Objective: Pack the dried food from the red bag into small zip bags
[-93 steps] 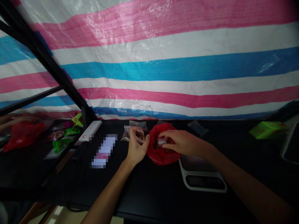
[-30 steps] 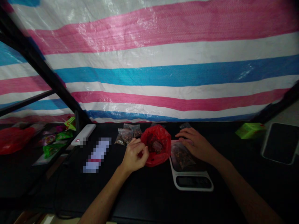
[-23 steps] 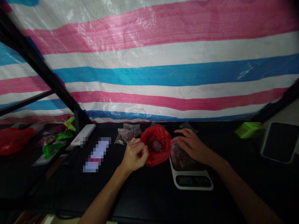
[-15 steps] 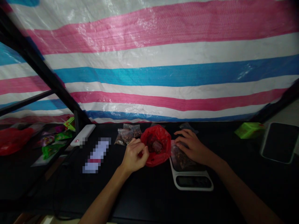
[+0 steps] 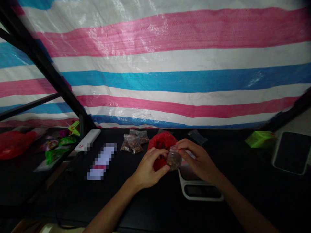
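A small clear zip bag point(image 5: 174, 159) filled with brown bits hangs upright between my hands. My right hand point(image 5: 198, 158) pinches its top right corner. My left hand point(image 5: 152, 168) is at the bag's left side, thumb and fingers apart, fingertips at or very near its edge. Behind my hands stands an open red plastic bag point(image 5: 161, 139), its inside partly covered by them. Below my right hand sits a white kitchen scale point(image 5: 202, 191) with a dark display; the hand hides part of its top.
Several filled zip bags point(image 5: 133, 142) are grouped left of the red bag. A flat clear bag point(image 5: 198, 136) lies behind the scale. Leftward are a blurred-out phone-like object point(image 5: 102, 161), a white bar point(image 5: 87, 139) and green packets point(image 5: 57, 153). A green box point(image 5: 259, 139) stands right.
My right hand has lifted the zip bag off the scale and brought it left, in front of the red bag. My left hand has moved right and its fingers have spread.
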The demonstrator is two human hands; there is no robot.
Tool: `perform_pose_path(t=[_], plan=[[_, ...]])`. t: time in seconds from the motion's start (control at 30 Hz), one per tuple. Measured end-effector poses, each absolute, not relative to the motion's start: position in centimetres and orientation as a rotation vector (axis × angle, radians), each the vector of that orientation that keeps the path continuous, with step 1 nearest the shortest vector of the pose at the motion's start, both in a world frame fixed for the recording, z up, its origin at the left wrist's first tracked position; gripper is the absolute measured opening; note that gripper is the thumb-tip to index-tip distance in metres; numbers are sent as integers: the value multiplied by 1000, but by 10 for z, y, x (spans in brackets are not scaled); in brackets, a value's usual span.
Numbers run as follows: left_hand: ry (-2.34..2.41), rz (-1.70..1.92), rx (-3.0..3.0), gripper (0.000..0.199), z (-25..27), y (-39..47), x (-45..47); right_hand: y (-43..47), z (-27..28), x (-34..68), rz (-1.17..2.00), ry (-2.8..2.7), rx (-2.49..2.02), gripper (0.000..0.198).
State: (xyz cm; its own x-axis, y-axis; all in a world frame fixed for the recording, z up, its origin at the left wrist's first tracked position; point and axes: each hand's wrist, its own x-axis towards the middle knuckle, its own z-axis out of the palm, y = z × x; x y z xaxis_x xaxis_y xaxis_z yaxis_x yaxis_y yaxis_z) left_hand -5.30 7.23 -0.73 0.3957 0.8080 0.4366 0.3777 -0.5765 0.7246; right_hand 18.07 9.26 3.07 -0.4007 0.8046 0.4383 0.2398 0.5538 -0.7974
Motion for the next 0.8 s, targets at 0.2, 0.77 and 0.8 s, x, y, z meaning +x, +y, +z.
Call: perform_pose_path(t=[0.2, 0.77, 0.8], plan=[[1018, 1115, 1676, 18, -15, 76, -52, 87, 7, 148, 883, -1766, -972, 39], [1632, 811, 2281, 26, -11, 100, -88, 93, -2, 176, 611, -1869, -1104, 24], [1654, 776, 2281, 25, -9, 100, -88, 93, -2, 177, 592, -1883, -1091, 24]])
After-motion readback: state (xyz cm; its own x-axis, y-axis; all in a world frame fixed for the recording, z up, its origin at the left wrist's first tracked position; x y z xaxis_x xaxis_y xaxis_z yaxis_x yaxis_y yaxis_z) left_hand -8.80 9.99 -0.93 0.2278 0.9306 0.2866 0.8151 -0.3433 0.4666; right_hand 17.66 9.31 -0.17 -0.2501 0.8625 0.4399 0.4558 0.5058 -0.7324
